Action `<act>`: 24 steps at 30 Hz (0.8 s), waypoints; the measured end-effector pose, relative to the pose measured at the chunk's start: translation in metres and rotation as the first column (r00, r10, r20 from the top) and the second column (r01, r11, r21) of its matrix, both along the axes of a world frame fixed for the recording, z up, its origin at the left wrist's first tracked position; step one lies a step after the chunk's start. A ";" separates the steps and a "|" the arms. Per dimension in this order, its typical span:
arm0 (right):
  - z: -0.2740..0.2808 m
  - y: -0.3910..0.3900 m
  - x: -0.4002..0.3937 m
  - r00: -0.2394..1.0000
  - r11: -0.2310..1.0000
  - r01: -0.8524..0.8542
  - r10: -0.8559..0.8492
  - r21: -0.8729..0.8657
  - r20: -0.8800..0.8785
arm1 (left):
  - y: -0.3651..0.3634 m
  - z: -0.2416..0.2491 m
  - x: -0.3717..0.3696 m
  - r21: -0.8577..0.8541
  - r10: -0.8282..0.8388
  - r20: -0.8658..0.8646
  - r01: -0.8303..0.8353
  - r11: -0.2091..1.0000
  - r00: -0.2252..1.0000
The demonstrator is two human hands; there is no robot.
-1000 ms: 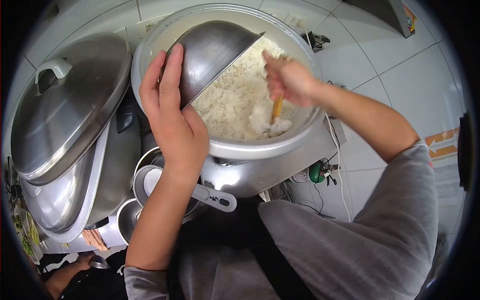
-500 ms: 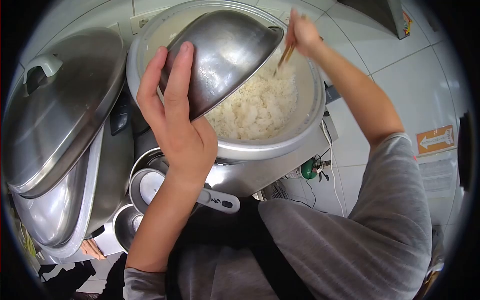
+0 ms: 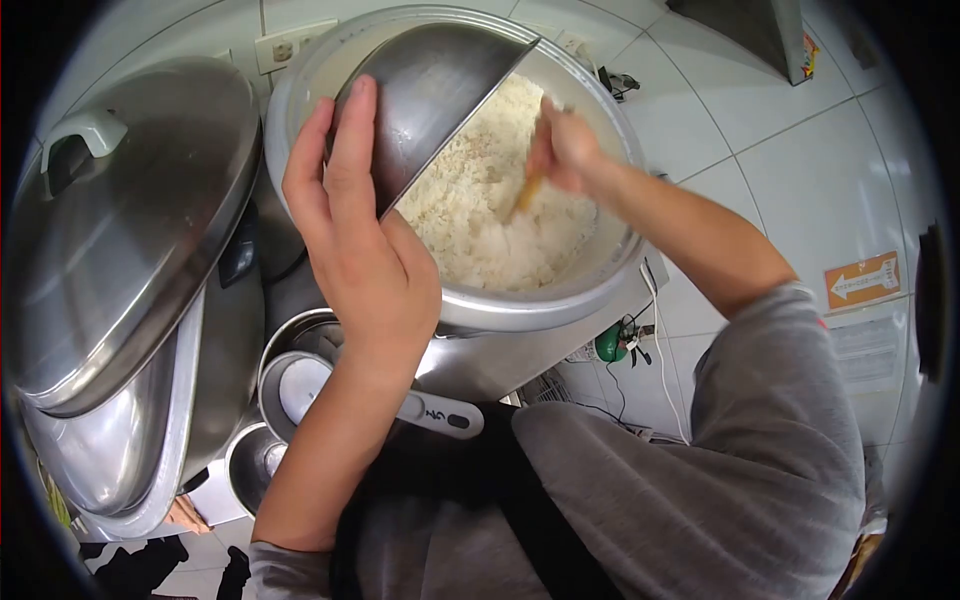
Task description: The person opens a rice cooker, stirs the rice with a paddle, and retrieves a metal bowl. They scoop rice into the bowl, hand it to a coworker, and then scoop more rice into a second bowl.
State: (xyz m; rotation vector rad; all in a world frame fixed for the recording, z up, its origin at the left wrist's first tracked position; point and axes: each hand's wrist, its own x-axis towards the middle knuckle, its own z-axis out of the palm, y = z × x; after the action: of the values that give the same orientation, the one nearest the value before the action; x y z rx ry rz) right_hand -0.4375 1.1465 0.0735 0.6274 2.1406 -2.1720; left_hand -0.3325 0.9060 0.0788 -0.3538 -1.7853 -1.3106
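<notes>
My left hand [image 3: 370, 240] grips a steel mixing bowl [image 3: 425, 110] by its rim, with two fingers stretched over the outside. The bowl is tipped on its side above the left part of a big round pot [image 3: 530, 312], its opening turned toward the rice. Cooked white rice [image 3: 460, 235] fills the pot, loose and clumped. Over the right side of the rice, my right hand [image 3: 568, 150] is closed around a wooden rice paddle [image 3: 524, 197]. The paddle is smeared by motion, and its lower end meets the rice. The bowl's inside is hidden.
At left, a large domed lid [image 3: 130, 230] with a white handle rests tilted on a metal vessel. Below my left forearm are a small steel pot [image 3: 255, 460] and a white-handled measuring cup [image 3: 440, 413]. A wall socket [image 3: 285, 48] sits behind the pot.
My right hand has swung down and left with the paddle, from the pot's far right rim to the rice. The bowl has tilted further, showing more rice.
</notes>
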 end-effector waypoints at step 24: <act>0.035 -0.030 -0.002 0.824 0.841 -0.530 0.541 -0.109 0.167 | -0.011 0.009 -0.007 -0.191 0.024 0.102 -0.004 0.982 0.995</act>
State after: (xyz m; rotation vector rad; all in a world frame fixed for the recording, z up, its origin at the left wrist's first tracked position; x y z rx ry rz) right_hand -0.4392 1.1161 0.1088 0.1771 1.8526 -1.7760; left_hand -0.3398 0.8952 0.0881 -0.3835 -2.0040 -1.1699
